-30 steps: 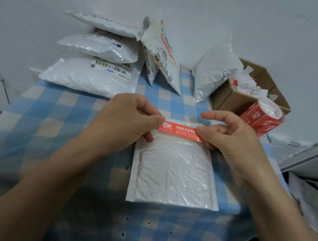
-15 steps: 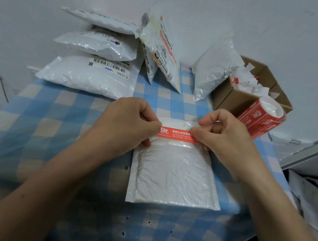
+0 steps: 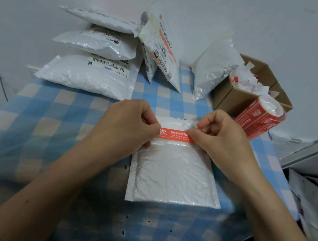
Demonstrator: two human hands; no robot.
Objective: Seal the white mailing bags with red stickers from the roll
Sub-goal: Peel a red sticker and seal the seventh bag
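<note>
With left grip [image 3: 127, 128] and right grip [image 3: 219, 140] each pinching an end of the red sticker [image 3: 176, 135] across the white bubble mailer's [image 3: 173, 174] far end, lay it taut, straddling the flap edge, then rub flat.

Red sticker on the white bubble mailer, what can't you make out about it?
Ends of the red sticker: head view, covered by the left hand and right hand.
Its white print: head view, too small and blurred.
Contact with the white bubble mailer: head view, sticker itself hides it.
</note>
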